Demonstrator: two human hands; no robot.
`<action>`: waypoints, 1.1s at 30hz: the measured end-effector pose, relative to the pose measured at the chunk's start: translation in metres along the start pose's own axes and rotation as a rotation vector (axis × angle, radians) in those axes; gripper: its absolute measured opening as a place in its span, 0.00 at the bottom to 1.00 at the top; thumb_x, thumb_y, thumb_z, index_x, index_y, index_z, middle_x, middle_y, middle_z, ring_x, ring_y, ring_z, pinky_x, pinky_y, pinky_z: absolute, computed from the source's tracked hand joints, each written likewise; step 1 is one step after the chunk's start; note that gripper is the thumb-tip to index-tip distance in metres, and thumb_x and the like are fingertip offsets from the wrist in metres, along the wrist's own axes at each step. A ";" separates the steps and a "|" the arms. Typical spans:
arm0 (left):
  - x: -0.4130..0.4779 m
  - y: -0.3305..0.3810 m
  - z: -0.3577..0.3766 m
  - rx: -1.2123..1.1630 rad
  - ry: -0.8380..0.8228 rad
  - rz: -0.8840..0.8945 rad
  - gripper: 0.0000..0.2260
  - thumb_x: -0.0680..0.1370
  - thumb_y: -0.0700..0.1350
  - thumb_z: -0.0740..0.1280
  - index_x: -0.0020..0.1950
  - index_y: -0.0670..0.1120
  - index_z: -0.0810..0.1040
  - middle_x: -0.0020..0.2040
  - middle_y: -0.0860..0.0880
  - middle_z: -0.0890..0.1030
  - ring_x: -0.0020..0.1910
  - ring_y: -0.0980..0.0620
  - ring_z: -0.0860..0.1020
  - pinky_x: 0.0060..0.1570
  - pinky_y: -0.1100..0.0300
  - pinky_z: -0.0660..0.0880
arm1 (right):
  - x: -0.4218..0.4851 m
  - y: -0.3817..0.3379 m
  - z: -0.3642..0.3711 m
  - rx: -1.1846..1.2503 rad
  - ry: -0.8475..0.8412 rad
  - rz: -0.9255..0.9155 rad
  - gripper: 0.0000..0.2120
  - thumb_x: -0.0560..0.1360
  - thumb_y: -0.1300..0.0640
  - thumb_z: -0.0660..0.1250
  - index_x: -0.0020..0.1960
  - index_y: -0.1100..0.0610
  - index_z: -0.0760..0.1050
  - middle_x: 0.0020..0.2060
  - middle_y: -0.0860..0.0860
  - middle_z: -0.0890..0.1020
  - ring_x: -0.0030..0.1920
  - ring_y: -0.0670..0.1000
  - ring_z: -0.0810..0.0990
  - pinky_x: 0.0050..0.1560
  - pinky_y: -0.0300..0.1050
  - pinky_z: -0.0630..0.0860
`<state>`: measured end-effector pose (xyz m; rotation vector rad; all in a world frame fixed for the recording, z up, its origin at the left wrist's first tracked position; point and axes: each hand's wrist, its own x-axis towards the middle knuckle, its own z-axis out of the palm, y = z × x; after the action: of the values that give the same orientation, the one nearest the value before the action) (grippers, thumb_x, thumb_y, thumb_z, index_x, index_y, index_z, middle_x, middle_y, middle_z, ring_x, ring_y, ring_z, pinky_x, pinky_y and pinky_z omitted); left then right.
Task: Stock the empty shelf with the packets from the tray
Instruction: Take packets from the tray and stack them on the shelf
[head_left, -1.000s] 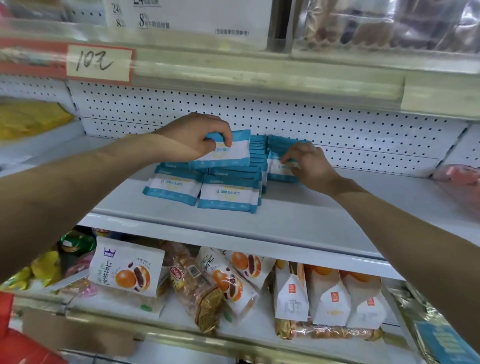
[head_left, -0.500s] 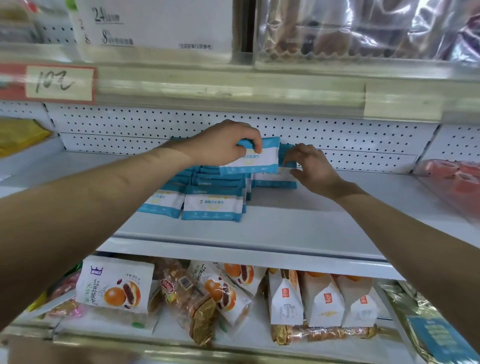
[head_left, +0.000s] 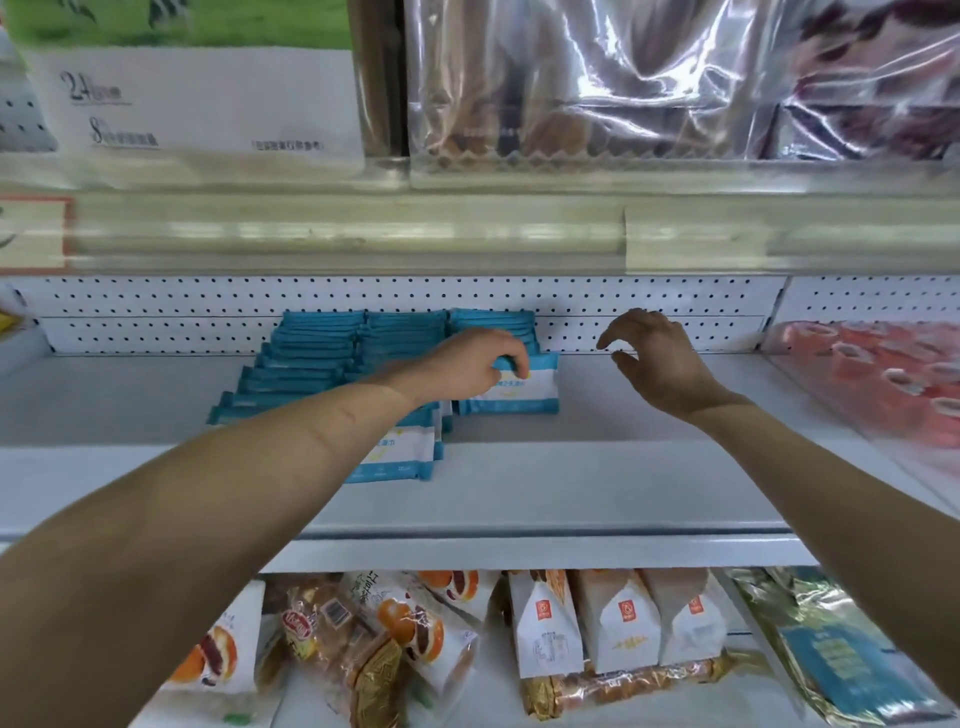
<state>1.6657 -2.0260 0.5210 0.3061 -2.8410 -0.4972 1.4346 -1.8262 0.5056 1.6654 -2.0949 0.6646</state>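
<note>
The left hand (head_left: 467, 364) grips one blue and white packet (head_left: 514, 397), with its fingers curled over the top edge. This packet is on the white shelf (head_left: 597, 467), at the right end of the other packets. Its long side runs left to right and its white face looks out at the camera. I cannot tell if its bottom edge touches the shelf.

The right hand (head_left: 654, 358) is up in the air just to the right of the packet. Its fingers are loose and a bit bent, and it holds nothing.

Behind the left hand, rows of packets (head_left: 322, 348) lie one behind the other, back to the wall with holes (head_left: 649, 296). Their long sides also run left to right. One front packet (head_left: 402, 454) lies nearest the shelf edge, partly hidden by the arm.

At the right of the shelf there are pink rolls (head_left: 883, 374) in clear wrap. The lower shelf (head_left: 493, 691) holds white bread bags (head_left: 618, 623) and snack bags with orange pictures (head_left: 415, 623).
</note>
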 end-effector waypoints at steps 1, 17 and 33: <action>0.000 -0.001 0.001 -0.006 0.002 0.005 0.18 0.77 0.31 0.66 0.53 0.54 0.82 0.56 0.58 0.80 0.57 0.55 0.77 0.60 0.51 0.75 | -0.002 0.002 -0.001 0.003 0.001 0.006 0.12 0.77 0.63 0.67 0.55 0.49 0.79 0.55 0.48 0.79 0.55 0.55 0.76 0.57 0.57 0.73; 0.001 -0.016 0.002 0.233 0.004 0.030 0.19 0.74 0.33 0.71 0.57 0.56 0.82 0.64 0.54 0.74 0.63 0.51 0.70 0.62 0.54 0.67 | 0.003 -0.017 0.010 0.003 -0.080 -0.077 0.10 0.78 0.59 0.68 0.57 0.49 0.79 0.57 0.49 0.79 0.59 0.56 0.77 0.62 0.58 0.72; -0.163 -0.060 -0.112 0.220 0.084 -0.208 0.17 0.82 0.47 0.67 0.71 0.54 0.75 0.71 0.51 0.73 0.71 0.50 0.69 0.71 0.53 0.66 | 0.065 -0.154 0.038 0.144 -0.171 -0.323 0.10 0.78 0.60 0.69 0.58 0.51 0.80 0.53 0.50 0.81 0.56 0.57 0.78 0.62 0.59 0.72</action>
<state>1.8600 -2.0753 0.5693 0.6526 -2.7982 -0.2023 1.5699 -1.9288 0.5310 2.1484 -1.8578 0.5979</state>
